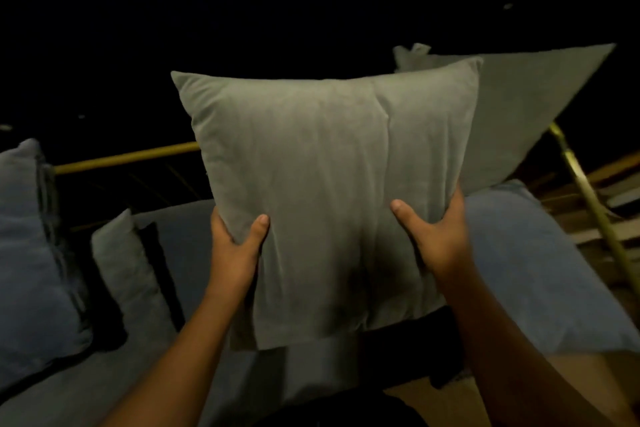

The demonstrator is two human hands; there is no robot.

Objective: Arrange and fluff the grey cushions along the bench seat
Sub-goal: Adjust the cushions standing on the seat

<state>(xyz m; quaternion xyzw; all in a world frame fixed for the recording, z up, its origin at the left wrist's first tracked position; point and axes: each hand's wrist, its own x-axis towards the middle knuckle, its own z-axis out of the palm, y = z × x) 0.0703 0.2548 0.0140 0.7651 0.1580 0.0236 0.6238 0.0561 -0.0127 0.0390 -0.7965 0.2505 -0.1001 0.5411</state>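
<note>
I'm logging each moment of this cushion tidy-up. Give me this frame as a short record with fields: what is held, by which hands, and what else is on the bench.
held item: grey cushion, upright, lifted above the seat
left hand: grips the cushion's lower left edge, thumb on the front
right hand: grips the lower right edge, thumb on the front
behind it: second grey cushion, leaning at the brass rail
on seat, left: small grey cushion, blue cushion
seat: blue bench pad
lighting: dim, background black
</note>
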